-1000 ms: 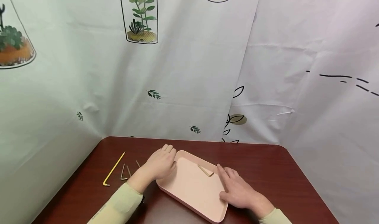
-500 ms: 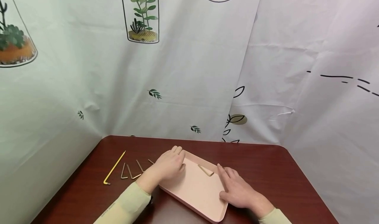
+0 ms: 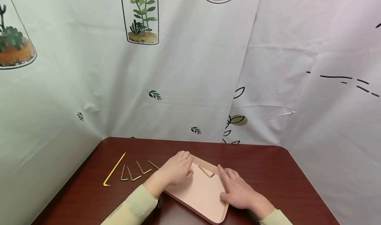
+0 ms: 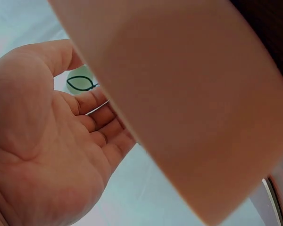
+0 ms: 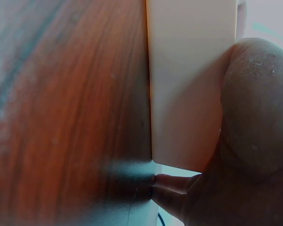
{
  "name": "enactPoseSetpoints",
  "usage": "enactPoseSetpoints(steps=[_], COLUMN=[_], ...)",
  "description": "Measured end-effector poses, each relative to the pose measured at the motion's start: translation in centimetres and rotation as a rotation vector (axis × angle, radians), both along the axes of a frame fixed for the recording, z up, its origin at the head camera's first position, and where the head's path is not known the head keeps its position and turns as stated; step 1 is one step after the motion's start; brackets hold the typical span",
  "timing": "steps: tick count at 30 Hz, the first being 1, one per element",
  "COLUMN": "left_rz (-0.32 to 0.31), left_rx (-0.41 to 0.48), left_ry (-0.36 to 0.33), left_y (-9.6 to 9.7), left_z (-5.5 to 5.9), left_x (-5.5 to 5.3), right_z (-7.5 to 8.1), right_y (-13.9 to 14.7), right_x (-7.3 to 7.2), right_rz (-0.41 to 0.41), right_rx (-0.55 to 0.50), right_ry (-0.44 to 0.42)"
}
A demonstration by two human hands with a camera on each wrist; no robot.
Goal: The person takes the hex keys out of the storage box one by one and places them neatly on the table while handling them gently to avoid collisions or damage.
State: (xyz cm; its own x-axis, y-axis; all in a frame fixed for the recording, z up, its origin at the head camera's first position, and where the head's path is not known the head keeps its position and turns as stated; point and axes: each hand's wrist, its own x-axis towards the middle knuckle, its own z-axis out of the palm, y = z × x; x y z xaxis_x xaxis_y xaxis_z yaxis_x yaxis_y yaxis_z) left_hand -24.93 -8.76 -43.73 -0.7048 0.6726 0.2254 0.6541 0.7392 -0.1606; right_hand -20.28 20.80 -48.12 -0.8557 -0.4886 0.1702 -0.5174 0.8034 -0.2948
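Note:
A pink rectangular tray (image 3: 202, 192) lies slantwise on the table, with one L-shaped hex key (image 3: 206, 171) inside near its far wall. My left hand (image 3: 175, 172) is above the tray's left part, thumb apart from loosely bent fingers. In the left wrist view its palm shows bare, and the fingertips pass out of sight behind the tray's rim (image 4: 108, 96); no object shows in it. My right hand (image 3: 239, 190) holds the tray's right end, thumb over the inside and fingers along the far corner. In the right wrist view two fingers reach down beside the outer wall (image 5: 188, 80).
Left of the tray lie several hex keys: a long yellow one (image 3: 114, 169) farthest out, then smaller metal ones (image 3: 124, 173), the rightmost (image 3: 153, 164) partly hidden by my left hand. The dark red wooden table (image 3: 268, 165) backs onto white printed cloth (image 3: 190, 86).
My left hand has moved rightward across the tray's left part, uncovering more of the metal hex keys. The right hand, the tray and the key inside it have stayed in place.

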Motion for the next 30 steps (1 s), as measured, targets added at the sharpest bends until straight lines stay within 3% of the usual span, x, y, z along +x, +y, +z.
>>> enactPoseSetpoints(steps=[11,17,24,30], left_rz=[-0.075,-0.081,-0.038,-0.073], left_rx=[-0.036,-0.043,-0.014,-0.039], left_ry=[0.04,0.011,-0.062,-0.069], left_y=[1.4,2.1,2.7,3.5], left_z=[-0.2,-0.1,-0.4,-0.7], left_x=[0.1,0.1,0.2,0.1], right_z=[0.0,0.0,0.1,0.1], right_y=[-0.1,-0.1,-0.2,-0.2], right_x=[0.0,0.0,0.1,0.1], right_rz=[0.002,0.0,-0.006,-0.005], right_rx=[0.007,0.005,0.005,0.012], right_ry=[0.009,0.007,-0.003,0.008])
